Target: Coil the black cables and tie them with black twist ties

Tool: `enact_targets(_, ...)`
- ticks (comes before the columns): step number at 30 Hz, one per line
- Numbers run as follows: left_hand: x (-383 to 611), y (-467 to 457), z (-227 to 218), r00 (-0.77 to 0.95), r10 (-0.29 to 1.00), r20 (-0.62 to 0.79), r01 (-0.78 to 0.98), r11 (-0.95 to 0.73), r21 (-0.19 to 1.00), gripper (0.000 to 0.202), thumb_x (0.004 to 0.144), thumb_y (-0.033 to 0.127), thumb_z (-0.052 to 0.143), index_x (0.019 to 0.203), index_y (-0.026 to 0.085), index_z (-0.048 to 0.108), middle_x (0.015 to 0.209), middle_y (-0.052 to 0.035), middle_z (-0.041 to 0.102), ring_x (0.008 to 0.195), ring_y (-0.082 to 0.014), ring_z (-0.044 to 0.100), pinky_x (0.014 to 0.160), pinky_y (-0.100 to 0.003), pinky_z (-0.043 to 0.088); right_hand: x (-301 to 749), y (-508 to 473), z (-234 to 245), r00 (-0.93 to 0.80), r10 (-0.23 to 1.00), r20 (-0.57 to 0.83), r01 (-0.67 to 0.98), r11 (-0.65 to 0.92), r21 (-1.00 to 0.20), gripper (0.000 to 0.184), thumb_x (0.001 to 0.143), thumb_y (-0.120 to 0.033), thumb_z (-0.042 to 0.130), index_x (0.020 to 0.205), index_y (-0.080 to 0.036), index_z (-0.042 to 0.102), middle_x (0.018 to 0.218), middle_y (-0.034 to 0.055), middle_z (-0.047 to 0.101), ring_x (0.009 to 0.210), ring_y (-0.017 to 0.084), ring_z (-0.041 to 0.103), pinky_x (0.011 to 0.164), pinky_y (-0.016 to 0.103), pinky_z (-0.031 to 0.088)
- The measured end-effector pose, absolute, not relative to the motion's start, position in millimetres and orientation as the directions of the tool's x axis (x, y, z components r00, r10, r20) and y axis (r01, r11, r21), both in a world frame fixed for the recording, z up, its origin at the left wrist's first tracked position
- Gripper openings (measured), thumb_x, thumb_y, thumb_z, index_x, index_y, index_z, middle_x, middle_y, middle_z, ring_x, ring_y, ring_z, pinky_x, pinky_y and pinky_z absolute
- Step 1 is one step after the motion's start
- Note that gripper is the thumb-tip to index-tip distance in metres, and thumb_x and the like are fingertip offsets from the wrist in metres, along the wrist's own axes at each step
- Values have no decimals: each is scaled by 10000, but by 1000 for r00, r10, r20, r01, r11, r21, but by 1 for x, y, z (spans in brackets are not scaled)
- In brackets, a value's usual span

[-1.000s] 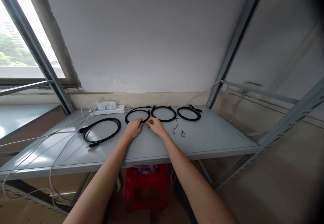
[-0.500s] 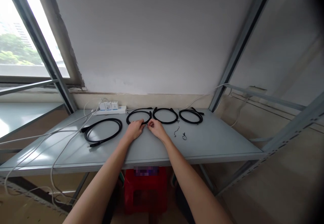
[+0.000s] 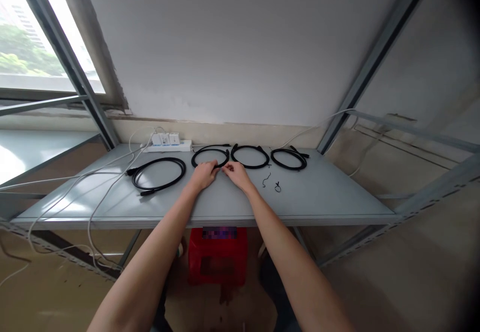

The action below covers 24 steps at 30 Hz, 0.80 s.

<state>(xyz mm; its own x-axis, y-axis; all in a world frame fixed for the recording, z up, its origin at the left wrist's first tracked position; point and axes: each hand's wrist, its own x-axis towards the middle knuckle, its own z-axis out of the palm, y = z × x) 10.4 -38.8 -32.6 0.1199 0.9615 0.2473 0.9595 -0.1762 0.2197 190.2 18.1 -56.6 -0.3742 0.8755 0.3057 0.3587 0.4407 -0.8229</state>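
Observation:
My left hand (image 3: 204, 174) is closed over the near edge of a coiled black cable (image 3: 196, 153), the second coil from the left. Just right of it, my right hand (image 3: 236, 174) has thumb and fingertips pinched together at that same edge; whatever tiny thing is between them is too small to make out. A third coiled black cable (image 3: 268, 158) lies right beside the right hand. Two thin black ties, one wavy (image 3: 266, 180) and one looped (image 3: 278, 188), rest on the grey shelf (image 3: 232, 202) to the right of the hands.
Another black coil (image 3: 183, 170) lies at left, and one more (image 3: 305, 160) at far right. A white power strip (image 3: 183, 146) with plugged-in adapters stands along the wall. White cords (image 3: 98, 205) trail over the left front edge. Below is a red stool (image 3: 195, 267).
The camera view has tipped, so the shelf sits higher in the picture. Both hands stay at the near edge of the same coil, with only slight finger movement.

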Motion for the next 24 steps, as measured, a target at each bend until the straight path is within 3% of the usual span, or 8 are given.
enact_targets(24, 10, -38, -34, 96, 964, 247, 956, -158, 248, 326, 1130, 318, 516, 1332, 180, 732, 1312, -191, 815, 1260, -367, 740, 1035, -426, 547, 191, 16, -51, -386, 869, 309, 408, 461, -788, 170, 969, -207, 665, 826, -186, 754, 738, 5, 713, 743, 178, 639, 760, 304, 447)
